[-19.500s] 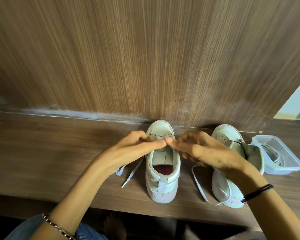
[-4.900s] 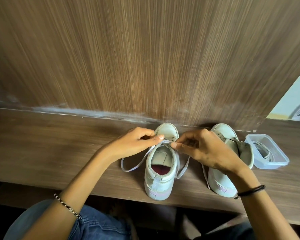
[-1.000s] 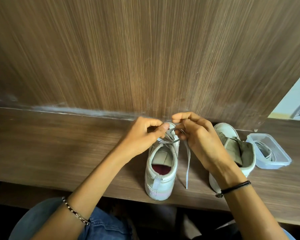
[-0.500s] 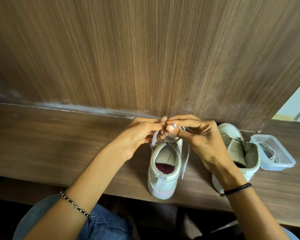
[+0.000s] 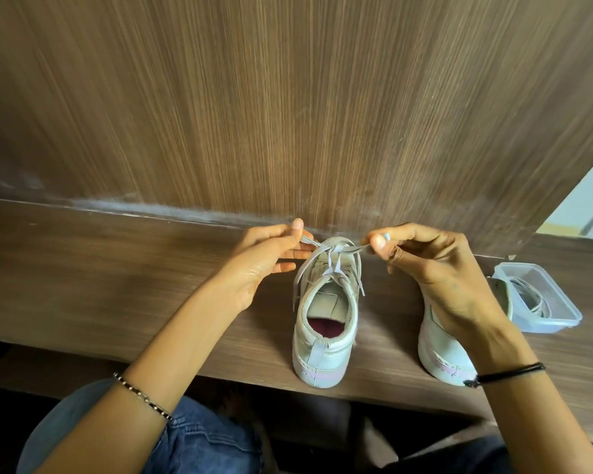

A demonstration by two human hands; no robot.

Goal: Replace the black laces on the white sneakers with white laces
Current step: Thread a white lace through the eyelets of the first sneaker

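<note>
**Q:** Fig. 1, head view. Where does the shoe under work stand?

**A:** The middle sneaker (image 5: 322, 340) stands upright on the wooden ledge (image 5: 117, 285). Its heel is toward me and its toe is near the grained panel (image 5: 288, 97) behind. Its opening shows a dark red insole.

**Q:** And the lace?

**A:** The white lace (image 5: 332, 258) is threaded through that sneaker and crossed into a knot above the tongue. One strand runs out from the knot to each side. Two loose ends hang down, one along each flank of the shoe.

**Q:** State of the fingers?

**A:** My left hand (image 5: 264, 258) pinches the left strand between thumb and forefinger, with the remaining fingers loosely bent beneath. My right hand (image 5: 435, 265) pinches the right strand likewise, thumb tip pressed to forefinger and the other fingers folded toward the palm. The two hands sit apart, one on either side of the toe, with the lace drawn taut between them.

**Q:** What else appears?

**A:** The second sneaker (image 5: 439, 350) stands just right of the first, heel toward me. It is mostly hidden behind my right wrist, and I cannot tell whether it is laced. Farther right, beside it, a clear container (image 5: 558, 316) holds a coiled lace (image 5: 531, 299), pale in colour. A beaded bracelet (image 5: 141, 395) circles my left wrist and a black band (image 5: 507, 372) my right. Jeans (image 5: 202, 439) show below the ledge's front edge.
</note>
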